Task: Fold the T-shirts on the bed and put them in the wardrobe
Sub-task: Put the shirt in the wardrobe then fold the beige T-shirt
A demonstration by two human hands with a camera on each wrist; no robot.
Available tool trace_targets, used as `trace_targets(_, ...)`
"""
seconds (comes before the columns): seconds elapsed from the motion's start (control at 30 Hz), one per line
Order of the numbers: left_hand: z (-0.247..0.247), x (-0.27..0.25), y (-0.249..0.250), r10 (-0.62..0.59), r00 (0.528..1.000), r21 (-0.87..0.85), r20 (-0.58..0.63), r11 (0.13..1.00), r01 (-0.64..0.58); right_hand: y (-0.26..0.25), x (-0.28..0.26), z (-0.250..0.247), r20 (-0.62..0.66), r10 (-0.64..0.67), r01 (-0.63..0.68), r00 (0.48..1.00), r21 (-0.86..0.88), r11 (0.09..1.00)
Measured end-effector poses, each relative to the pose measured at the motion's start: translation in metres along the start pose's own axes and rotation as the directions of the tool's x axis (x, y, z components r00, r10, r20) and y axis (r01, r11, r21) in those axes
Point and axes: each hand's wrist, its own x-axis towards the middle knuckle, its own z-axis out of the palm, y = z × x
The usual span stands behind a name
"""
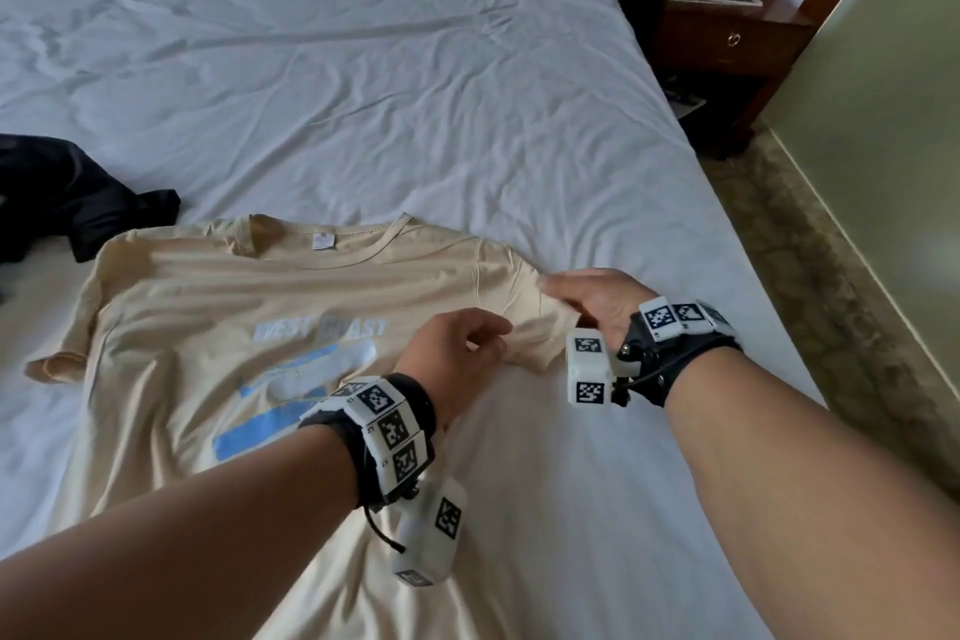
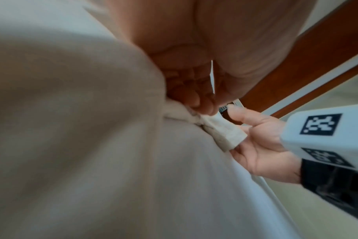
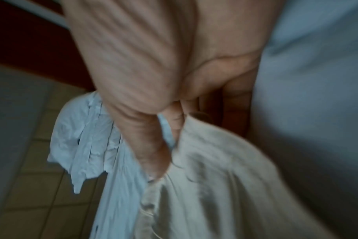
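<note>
The tan T-shirt [image 1: 208,307] lies flat on the bed [image 1: 467,94], running from near to far, collar at the far end. Both hands are at its right sleeve [image 1: 535,327]: the left hand [image 1: 457,353] pinches the sleeve, and the right hand [image 1: 597,301], a bit farther right, holds its edge.

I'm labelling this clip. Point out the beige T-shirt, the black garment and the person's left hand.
beige T-shirt [image 1: 171,307], head view, chest above the print.
black garment [image 1: 67,198], head view, its crumpled middle.
left hand [image 1: 452,353], head view, back of the hand.

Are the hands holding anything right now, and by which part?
Both hold the beige T-shirt by one sleeve: left hand pinches its hem, right hand grips near the shoulder.
</note>
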Motion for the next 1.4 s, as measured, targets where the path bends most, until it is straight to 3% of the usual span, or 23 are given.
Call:
trace_targets(0.07,-0.003,-0.002,-0.003,-0.010,1.000,0.167,-0.024,0.986,0.014,0.000,0.005,0.003,-0.125,-0.033,0.010,0.992,-0.180,0.984)
trace_targets(0.13,-0.003,-0.003,-0.005,-0.023,1.000,0.282,0.015,0.959,0.018,-0.001,0.010,0.003,-0.173,-0.049,0.005,0.984,-0.245,0.970)
trace_targets(0.3,-0.002,-0.004,-0.004,-0.023,0.979,0.510,0.201,0.856,-0.084,0.006,0.018,-0.003,-0.251,-0.041,0.046,0.967,0.014,0.999)
trace_targets(0.43,0.000,-0.007,-0.001,-0.013,0.971,0.567,0.239,0.813,-0.129,0.019,0.019,0.007,-0.348,-0.166,0.129,0.922,-0.129,0.983)
trace_targets(0.5,-0.001,-0.012,0.001,-0.010,0.976,0.558,0.217,0.822,-0.116,0.017,0.017,0.006,-0.386,-0.160,0.114,0.908,-0.140,0.984)
trace_targets(0.67,-0.013,-0.028,-0.003,-0.017,0.995,0.661,0.095,0.749,-0.050,0.022,0.011,0.001,-0.279,-0.024,0.084,0.960,0.207,0.975)
trace_targets(0.8,-0.014,-0.029,-0.004,0.004,0.995,0.670,0.099,0.739,-0.070,0.029,0.000,0.010,-0.247,-0.080,0.123,0.966,0.162,0.979)
trace_targets(1.0,-0.008,-0.027,0.001,0.010,0.988,0.422,0.153,0.904,-0.074,0.026,0.016,-0.001,-0.410,-0.103,0.108,0.906,-0.012,0.994)
trace_targets(1.13,-0.007,-0.029,-0.005,0.026,0.982,0.379,0.187,0.920,-0.096,0.026,0.021,-0.002,-0.473,-0.149,0.175,0.868,0.011,0.985)
trace_targets(1.27,-0.020,-0.037,-0.009,-0.006,0.991,0.382,0.133,0.923,-0.045,0.046,0.031,-0.009,-0.424,-0.161,0.223,0.891,0.103,0.969)
trace_targets(1.4,-0.036,-0.057,-0.016,-0.061,0.988,0.468,0.141,0.883,-0.012,0.056,-0.018,0.009,-0.344,-0.149,0.237,0.927,0.231,0.944)
